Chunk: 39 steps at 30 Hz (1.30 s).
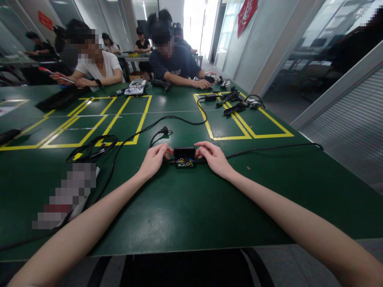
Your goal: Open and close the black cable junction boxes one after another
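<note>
On the green table in front of me lies a small opened power adapter. Its black casing half (184, 152) stands at the back, and a circuit board (184, 162) with copper-coloured coils shows in the front half. My left hand (154, 158) is closed at the adapter's left end, fingertips bent in against the casing. At the opposite end, my right hand (213, 157) holds with curled fingers close to the casing's edge. The exact contact of the fingertips is too small to make out. A black cable with a plug (165, 130) lies behind my left hand.
A black cable (278, 147) runs off right. Coiled cable (92, 148) and a pale, blurred-out object (72, 191) lie left. Yellow tape (143, 119) marks the table. Black devices (236, 101) and a power drill (166, 84) lie farther back, where people sit working.
</note>
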Each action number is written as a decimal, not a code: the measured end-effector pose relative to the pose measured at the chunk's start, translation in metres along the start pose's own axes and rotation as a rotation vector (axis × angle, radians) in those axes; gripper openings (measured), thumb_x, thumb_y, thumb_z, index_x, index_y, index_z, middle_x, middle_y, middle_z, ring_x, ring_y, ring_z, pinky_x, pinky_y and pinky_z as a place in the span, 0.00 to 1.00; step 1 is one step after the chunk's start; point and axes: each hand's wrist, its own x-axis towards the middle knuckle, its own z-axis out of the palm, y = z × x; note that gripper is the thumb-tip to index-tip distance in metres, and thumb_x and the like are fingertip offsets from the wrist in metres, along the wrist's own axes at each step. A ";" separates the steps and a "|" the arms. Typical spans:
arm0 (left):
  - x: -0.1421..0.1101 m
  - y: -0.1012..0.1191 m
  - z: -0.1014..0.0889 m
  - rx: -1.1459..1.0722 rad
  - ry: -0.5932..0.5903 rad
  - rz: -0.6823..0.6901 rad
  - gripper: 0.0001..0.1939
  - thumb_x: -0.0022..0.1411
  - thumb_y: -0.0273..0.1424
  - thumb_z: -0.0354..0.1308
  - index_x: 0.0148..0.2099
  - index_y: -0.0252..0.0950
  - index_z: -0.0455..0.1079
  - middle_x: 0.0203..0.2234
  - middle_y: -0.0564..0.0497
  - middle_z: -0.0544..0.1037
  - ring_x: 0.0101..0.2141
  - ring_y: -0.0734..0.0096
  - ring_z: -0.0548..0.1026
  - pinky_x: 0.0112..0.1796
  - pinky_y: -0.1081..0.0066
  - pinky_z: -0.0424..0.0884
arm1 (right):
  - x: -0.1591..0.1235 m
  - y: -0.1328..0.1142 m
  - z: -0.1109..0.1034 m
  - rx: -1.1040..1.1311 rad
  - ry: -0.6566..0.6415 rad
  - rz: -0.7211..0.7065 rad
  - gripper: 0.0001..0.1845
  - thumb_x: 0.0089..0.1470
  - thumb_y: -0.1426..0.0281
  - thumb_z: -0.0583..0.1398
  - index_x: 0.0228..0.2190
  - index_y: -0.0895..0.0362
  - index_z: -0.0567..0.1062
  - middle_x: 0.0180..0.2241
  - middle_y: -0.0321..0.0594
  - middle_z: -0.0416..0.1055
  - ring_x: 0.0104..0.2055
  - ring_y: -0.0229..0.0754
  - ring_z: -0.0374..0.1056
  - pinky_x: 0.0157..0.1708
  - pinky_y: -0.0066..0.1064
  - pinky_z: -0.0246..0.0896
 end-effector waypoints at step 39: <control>0.001 0.000 0.002 -0.060 0.017 0.025 0.27 0.68 0.51 0.51 0.34 0.34 0.77 0.30 0.47 0.81 0.30 0.66 0.76 0.39 0.66 0.72 | 0.000 -0.002 0.001 0.052 0.000 -0.003 0.16 0.61 0.56 0.60 0.42 0.55 0.76 0.30 0.37 0.76 0.33 0.41 0.74 0.37 0.36 0.73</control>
